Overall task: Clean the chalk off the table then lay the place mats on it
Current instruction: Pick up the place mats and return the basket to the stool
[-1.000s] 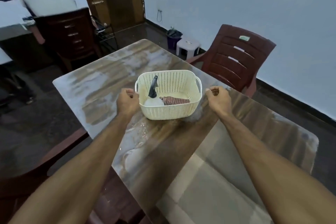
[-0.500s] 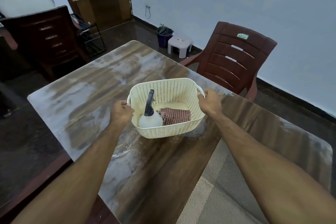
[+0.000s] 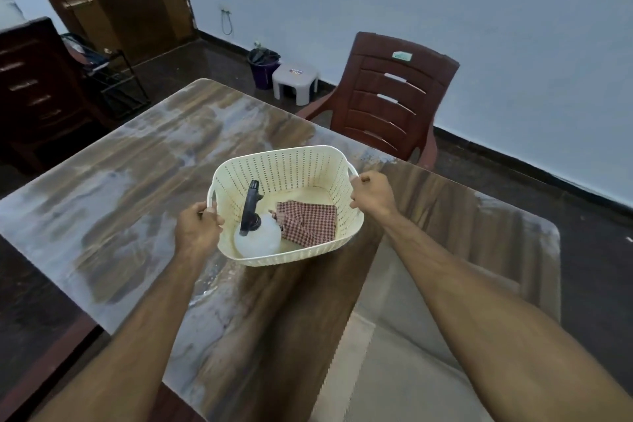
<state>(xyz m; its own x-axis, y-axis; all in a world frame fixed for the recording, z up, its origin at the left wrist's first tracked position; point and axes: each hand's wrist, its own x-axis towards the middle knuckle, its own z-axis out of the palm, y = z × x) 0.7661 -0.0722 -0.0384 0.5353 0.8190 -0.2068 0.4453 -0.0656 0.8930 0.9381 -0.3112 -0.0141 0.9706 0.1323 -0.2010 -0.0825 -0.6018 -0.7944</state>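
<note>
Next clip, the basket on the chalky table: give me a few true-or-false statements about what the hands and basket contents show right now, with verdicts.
1. Both hands grip the basket, left hand and right hand at opposite handles. True.
2. The spray bottle stands on the table beside the basket. False: it is inside the basket.
3. A checked cloth lies in the basket. True.
4. The table is wiped clean. False: chalk smears cover much of it.
5. The place mat lies folded in the basket. False: it lies on the table's near side.

Chalk all over the table!
White chalk smears [image 3: 102, 188] streak the wooden table [image 3: 260, 329]; beige place mats [image 3: 404, 353] lie flat at its near right.
</note>
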